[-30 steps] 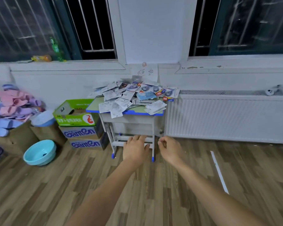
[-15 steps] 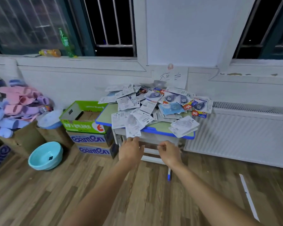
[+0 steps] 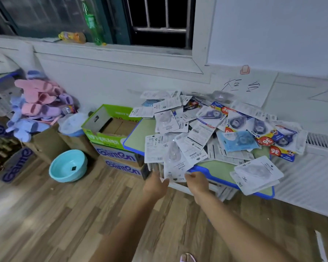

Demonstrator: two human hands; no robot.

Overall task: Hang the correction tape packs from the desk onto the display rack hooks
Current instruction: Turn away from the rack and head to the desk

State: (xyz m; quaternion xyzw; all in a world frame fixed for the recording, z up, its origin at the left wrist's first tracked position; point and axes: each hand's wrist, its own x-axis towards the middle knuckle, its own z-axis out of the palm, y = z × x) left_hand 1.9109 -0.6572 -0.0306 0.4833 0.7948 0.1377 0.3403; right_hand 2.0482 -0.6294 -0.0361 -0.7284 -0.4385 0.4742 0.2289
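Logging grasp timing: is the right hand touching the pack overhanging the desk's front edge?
Cannot tell. In the head view the right hand meets the overhanging pack at its lower corner, but blur hides contact.

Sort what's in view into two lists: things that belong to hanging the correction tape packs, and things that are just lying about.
Belongs to the job:
- correction tape packs, heaped on the desk
- desk
- left hand and right hand, at the desk's front edge
(No display rack in view.)

Just lying about:
- teal basin
- green carton
- slippers
- green bottle
- radiator
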